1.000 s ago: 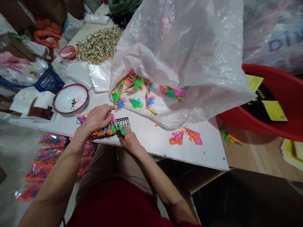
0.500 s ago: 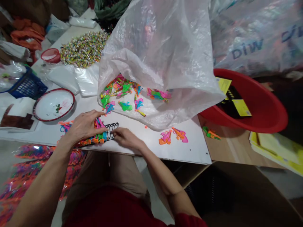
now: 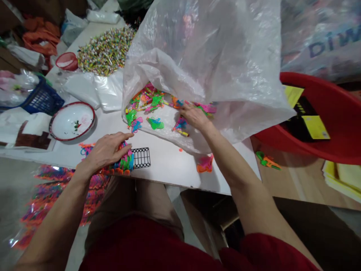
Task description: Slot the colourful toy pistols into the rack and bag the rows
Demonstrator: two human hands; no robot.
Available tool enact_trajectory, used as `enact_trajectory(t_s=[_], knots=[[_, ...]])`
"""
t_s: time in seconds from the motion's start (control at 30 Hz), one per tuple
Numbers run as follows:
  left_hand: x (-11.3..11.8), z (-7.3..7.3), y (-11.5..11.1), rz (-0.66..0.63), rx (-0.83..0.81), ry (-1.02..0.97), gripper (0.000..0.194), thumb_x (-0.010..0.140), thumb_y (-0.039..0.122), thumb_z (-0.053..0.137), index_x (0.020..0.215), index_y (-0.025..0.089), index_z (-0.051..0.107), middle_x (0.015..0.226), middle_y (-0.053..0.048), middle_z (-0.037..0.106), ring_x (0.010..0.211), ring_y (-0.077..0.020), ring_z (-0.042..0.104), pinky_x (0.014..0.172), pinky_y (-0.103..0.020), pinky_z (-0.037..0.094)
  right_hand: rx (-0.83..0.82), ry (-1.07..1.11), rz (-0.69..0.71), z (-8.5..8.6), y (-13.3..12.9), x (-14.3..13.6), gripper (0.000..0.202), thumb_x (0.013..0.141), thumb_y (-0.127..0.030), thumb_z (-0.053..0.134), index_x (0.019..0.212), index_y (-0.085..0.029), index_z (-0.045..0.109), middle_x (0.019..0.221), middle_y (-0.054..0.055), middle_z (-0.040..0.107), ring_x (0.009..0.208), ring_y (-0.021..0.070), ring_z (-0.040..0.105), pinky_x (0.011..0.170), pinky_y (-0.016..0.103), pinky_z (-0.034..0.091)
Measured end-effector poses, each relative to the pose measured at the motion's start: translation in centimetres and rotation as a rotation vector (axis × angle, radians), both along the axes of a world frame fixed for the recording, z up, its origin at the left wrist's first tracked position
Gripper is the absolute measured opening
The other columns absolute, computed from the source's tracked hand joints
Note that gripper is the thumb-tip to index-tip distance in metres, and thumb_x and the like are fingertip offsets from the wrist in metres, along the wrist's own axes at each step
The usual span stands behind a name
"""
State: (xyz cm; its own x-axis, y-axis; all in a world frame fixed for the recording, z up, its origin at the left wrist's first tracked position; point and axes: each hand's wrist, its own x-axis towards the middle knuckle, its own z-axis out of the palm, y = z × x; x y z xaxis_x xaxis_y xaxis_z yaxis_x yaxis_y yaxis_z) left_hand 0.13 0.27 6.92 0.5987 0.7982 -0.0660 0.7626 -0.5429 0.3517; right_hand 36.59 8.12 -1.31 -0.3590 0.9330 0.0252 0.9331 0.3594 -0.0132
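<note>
My left hand lies flat on a row of small bright plastic toys stacked in a black grid rack at the near edge of the white table. My right hand reaches into the mouth of a large clear plastic bag, its fingers among the loose pink, green, blue and orange toys lying inside. Whether it has hold of one I cannot tell. An orange and pink toy lies on the table under my right forearm.
A white bowl with a red rim stands at the left, a blue basket behind it. A heap of small wrapped sticks and a red cup lie further back. A big red tub sits at the right. Packed bags of toys lie on the floor.
My right hand has left the black rack and gone forward and right into the clear bag. My left hand stays pressed on the toys in the rack.
</note>
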Motion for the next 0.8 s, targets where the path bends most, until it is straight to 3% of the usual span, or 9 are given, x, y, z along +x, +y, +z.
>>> enact_trajectory(t_s=[0.1,0.17,0.23,0.3,0.4,0.47,0.57,0.67,0.8], knots=[[-0.7,1.4,0.5,0.118,0.065,-0.149,0.05,0.093,0.049,0.041,0.13,0.019,0.054,0.123,-0.008,0.064,0.107,-0.0228,0.061,0.096,-0.038,0.046,0.101,0.22,-0.159,0.4,-3.7,0.8,0.026,0.093,-0.015,0.043,0.11,-0.01,0.061,0.116,0.019,0.059,0.104,0.0271,0.053,0.079,0.034,0.041],[-1.2,2.4,0.8,0.231,0.155,-0.245,0.046,0.094,0.047,0.041,0.124,0.018,0.059,0.121,-0.007,0.065,0.109,-0.0219,0.06,0.099,-0.038,0.045,0.14,0.488,-0.234,0.7,-6.4,-1.0,0.022,0.093,-0.021,0.045,0.105,-0.012,0.06,0.099,0.014,0.063,0.089,0.0232,0.057,0.074,0.032,0.042],[-1.4,3.0,0.9,0.29,0.184,-0.297,0.043,0.094,0.046,0.041,0.118,0.018,0.062,0.118,-0.006,0.067,0.109,-0.0207,0.06,0.099,-0.037,0.045,0.112,0.834,-0.23,0.5,-8.9,-4.7,0.02,0.091,-0.026,0.046,0.103,-0.015,0.058,0.083,0.006,0.062,0.073,0.0175,0.056,0.067,0.028,0.043],[-1.0,2.8,0.6,0.272,0.149,-0.27,0.044,0.094,0.047,0.041,0.117,0.017,0.062,0.117,-0.007,0.067,0.108,-0.0209,0.061,0.098,-0.036,0.045,-0.001,1.143,-0.159,-0.6,-11.1,-9.5,0.023,0.087,-0.025,0.048,0.107,-0.017,0.057,0.079,0.001,0.061,0.068,0.0144,0.055,0.064,0.025,0.043],[0.1,1.3,0.0,0.154,0.078,-0.103,0.046,0.094,0.045,0.039,0.121,0.015,0.061,0.115,-0.01,0.067,0.105,-0.0235,0.062,0.094,-0.038,0.046,-0.273,1.317,-0.135,-3.3,-13.0,-15.8,0.026,0.074,-0.016,0.053,0.099,-0.018,0.059,0.076,-0.001,0.062,0.067,0.0139,0.056,0.063,0.024,0.045],[0.7,0.2,-0.2,0.088,0.06,0.015,0.043,0.095,0.039,0.039,0.122,0.013,0.06,0.108,-0.011,0.068,0.1,-0.0247,0.063,0.091,-0.04,0.046,-0.361,1.385,-0.163,-4.8,-13.0,-18.1,0.027,0.069,-0.014,0.054,0.095,-0.018,0.06,0.08,0.0,0.064,0.072,0.0155,0.06,0.067,0.026,0.047],[1.1,-0.6,-0.4,0.059,0.085,0.081,0.04,0.094,0.033,0.039,0.122,0.014,0.06,0.103,-0.01,0.068,0.096,-0.0246,0.063,0.088,-0.039,0.046,-0.332,1.414,-0.108,-5.7,-11.8,-19.1,0.027,0.073,-0.013,0.054,0.098,-0.017,0.06,0.09,0.004,0.066,0.082,0.0176,0.063,0.076,0.029,0.049],[1.1,-0.6,-0.5,0.069,0.089,0.067,0.039,0.096,0.035,0.037,0.121,0.015,0.059,0.104,-0.009,0.068,0.095,-0.0229,0.063,0.087,-0.037,0.045,-0.259,1.217,0.014,-5.0,-10.5,-19.1,0.025,0.076,-0.009,0.05,0.099,-0.015,0.06,0.096,0.008,0.065,0.089,0.0185,0.062,0.084,0.031,0.048],[1.0,-0.3,-0.8,0.046,0.095,0.02,0.053,0.093,0.054,0.044,0.127,0.015,0.055,0.113,-0.011,0.066,0.102,-0.0245,0.061,0.09,-0.037,0.043,-0.266,0.858,0.154,-3.4,-9.9,-19.0,0.024,0.081,-0.006,0.045,0.101,-0.013,0.058,0.099,0.011,0.063,0.092,0.0204,0.06,0.085,0.031,0.047]])
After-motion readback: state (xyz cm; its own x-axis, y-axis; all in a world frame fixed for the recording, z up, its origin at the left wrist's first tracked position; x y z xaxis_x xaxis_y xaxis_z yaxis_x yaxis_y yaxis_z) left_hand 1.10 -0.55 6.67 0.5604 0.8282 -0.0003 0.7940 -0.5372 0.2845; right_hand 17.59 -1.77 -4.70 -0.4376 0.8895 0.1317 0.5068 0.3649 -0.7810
